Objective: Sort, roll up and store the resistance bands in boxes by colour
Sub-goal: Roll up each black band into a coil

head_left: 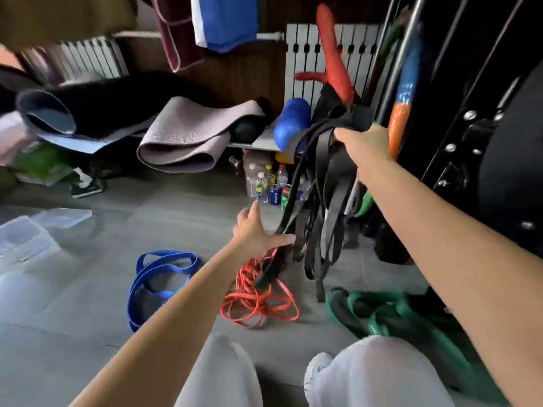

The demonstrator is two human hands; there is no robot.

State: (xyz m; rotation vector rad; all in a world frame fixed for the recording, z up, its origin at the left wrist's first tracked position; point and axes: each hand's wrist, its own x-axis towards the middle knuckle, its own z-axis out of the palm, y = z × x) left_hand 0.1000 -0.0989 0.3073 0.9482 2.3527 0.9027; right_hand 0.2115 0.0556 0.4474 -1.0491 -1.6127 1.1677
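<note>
My right hand (363, 142) grips the top of a bunch of black resistance bands (318, 207), which hangs down in long loops over the floor. My left hand (258, 230) is spread open beside the lower part of that bunch, its thumb touching the strands. On the grey floor lie a blue band (158, 277), a tangle of red-orange bands (258, 301) and a heap of green bands (382, 312). Clear plastic boxes (26, 239) and a lid (63, 217) sit at the left.
Bottles and cans (269, 186) stand behind the bands. Rolled mats (182, 136) and a blue foam roller (291, 121) lie on a low shelf under a radiator. A dark rack (470, 127) fills the right. My knees (367, 374) are at the bottom.
</note>
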